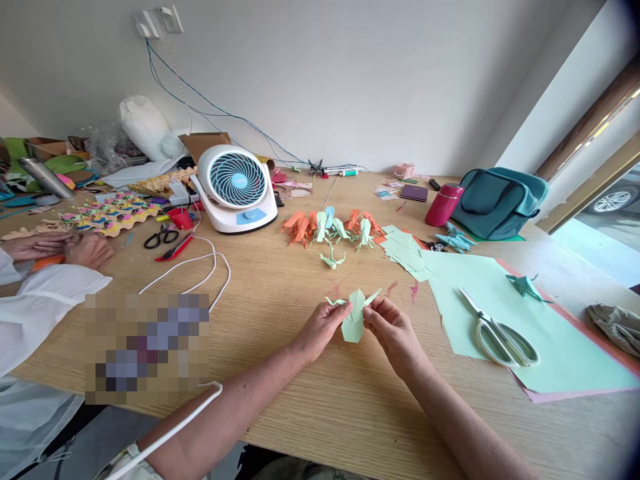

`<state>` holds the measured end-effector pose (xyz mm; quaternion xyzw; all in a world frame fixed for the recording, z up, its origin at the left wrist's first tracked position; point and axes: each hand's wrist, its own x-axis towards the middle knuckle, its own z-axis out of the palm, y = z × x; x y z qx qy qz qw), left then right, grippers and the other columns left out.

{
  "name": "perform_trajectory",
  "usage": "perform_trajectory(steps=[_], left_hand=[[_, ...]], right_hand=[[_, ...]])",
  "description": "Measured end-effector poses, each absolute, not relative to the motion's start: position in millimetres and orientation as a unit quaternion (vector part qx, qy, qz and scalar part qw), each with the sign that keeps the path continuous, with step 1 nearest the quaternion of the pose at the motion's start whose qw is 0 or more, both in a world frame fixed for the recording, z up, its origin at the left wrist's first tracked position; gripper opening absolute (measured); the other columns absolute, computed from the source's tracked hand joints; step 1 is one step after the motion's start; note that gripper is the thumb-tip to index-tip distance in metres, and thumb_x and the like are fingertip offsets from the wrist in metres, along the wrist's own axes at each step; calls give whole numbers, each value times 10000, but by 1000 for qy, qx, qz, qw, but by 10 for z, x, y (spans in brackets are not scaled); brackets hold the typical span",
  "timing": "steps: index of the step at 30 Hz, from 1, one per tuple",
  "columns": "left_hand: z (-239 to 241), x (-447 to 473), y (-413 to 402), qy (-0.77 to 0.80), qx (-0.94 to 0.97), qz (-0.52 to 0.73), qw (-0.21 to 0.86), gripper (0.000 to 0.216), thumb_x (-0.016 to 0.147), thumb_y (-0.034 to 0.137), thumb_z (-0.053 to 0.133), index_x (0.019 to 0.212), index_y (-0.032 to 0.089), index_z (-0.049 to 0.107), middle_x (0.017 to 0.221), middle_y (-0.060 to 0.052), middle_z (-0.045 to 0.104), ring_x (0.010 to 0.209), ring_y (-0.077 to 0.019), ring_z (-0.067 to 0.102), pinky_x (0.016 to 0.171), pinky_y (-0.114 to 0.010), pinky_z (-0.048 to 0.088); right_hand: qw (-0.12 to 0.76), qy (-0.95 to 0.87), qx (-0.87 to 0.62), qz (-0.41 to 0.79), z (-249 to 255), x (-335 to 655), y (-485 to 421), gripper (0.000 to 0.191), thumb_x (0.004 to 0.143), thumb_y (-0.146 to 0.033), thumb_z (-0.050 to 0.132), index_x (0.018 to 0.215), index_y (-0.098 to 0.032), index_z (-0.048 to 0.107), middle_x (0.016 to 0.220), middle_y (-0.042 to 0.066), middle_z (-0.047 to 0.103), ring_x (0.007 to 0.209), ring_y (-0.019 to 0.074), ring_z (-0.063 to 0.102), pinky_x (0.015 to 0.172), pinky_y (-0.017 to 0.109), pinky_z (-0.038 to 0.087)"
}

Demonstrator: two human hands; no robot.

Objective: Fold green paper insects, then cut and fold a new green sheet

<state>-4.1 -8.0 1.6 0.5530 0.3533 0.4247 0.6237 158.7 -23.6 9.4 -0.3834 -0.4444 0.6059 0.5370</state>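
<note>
My left hand (323, 328) and my right hand (393, 327) both pinch a pale green folded paper figure (355, 313) just above the wooden table (280, 373). The left fingers grip its left side, the right fingers its right side. Thin paper points stick out at the top on both sides. A row of finished orange and green paper figures (333, 229) stands farther back, and one small green figure (332, 258) lies alone between that row and my hands.
White-handled scissors (500, 333) lie on large green paper sheets (545, 327) at my right. A white desk fan (236, 189), red bottle (443, 204) and teal bag (497, 200) stand behind. Another person's hands (60, 248) rest at the left near black scissors (161, 236).
</note>
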Motion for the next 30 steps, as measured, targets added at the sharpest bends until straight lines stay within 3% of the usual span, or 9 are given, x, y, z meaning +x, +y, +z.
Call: perform_trajectory(steps=[5, 12, 18, 23, 26, 30], left_hand=[[103, -50, -94, 348, 575, 415, 613, 464, 899, 549, 517, 888, 135, 725, 788, -27, 686, 776, -174, 597, 767, -275, 448], [239, 6, -161, 318, 615, 426, 583, 358, 872, 498, 595, 965, 190, 753, 918, -69, 717, 939, -229, 630, 886, -333, 471], [116, 15, -144, 375, 584, 447, 564, 394, 875, 509, 581, 822, 159, 753, 719, -26, 670, 784, -182, 596, 791, -293, 451], [50, -5, -99, 415, 539, 456, 574, 449, 769, 531, 693, 589, 121, 660, 527, 21, 479, 574, -105, 428, 585, -244, 337], [64, -21, -78, 412, 517, 447, 602, 447, 697, 533, 753, 595, 109, 656, 538, 33, 453, 553, -79, 373, 554, -227, 289], [82, -32, -76, 429, 534, 454, 570, 455, 722, 545, 728, 614, 105, 683, 528, 25, 485, 532, -71, 375, 527, -217, 285]], right_hand=[[569, -439, -367, 590, 57, 1522, -225, 260, 698, -376, 815, 785, -214, 632, 777, -12, 598, 721, 136, 526, 668, 262, 443], [588, -440, -376, 565, 48, 1450, -252, 293, 703, -380, 807, 891, -239, 632, 799, -1, 655, 741, 161, 582, 694, 300, 486], [595, -442, -364, 564, 41, 1441, -251, 287, 709, -360, 810, 901, -243, 633, 741, -26, 622, 661, 128, 533, 640, 271, 466], [591, -448, -362, 565, 24, 1419, -257, 280, 715, -360, 809, 892, -246, 624, 767, -22, 621, 639, 122, 509, 595, 263, 447], [586, -457, -353, 568, -2, 1406, -260, 276, 723, -367, 804, 882, -243, 615, 759, -20, 618, 635, 124, 513, 591, 267, 446], [584, -469, -358, 558, -3, 1445, -254, 328, 743, -361, 793, 991, -255, 606, 716, -30, 623, 632, 132, 548, 602, 270, 462]])
